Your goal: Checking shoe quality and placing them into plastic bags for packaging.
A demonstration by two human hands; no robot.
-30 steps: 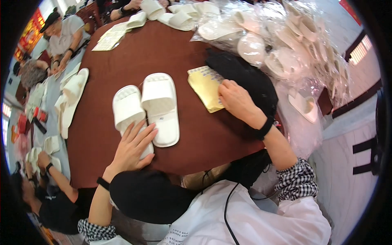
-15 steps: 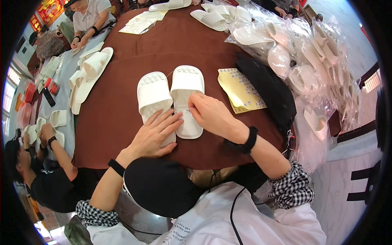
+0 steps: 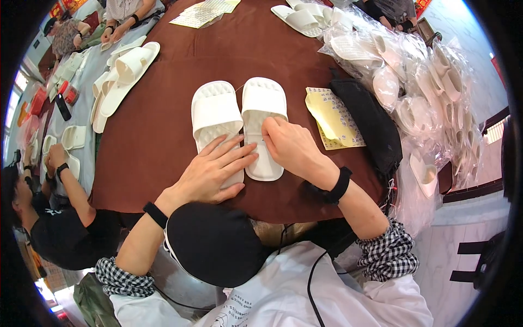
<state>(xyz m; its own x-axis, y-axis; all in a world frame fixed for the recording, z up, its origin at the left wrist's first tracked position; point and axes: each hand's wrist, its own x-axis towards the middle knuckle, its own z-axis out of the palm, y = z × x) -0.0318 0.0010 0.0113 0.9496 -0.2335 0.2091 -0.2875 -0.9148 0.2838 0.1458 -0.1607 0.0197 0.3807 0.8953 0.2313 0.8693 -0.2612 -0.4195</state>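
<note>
Two white slippers lie side by side on the brown cloth, toes pointing away from me: a left slipper and a right slipper. Across the heel of the left one rests my left hand, flat with fingers stretched out, its fingertips reaching the edge of the right one. My right hand is closed in a pinch above the right slipper's insole, just behind its strap. Whatever sits between those fingers is hidden. A thin pale line shows between the slippers near their toes.
Yellow sticker sheets and a black pouch lie to the right. Beyond them is a heap of plastic-wrapped slippers. More white slippers lie stacked at the left. Paper sheets are at the back. Other people work at the left.
The whole view has shifted slightly, so slippers and hands appear farther right. Both hands keep nearly the same place on the slippers, the right still pinched.
</note>
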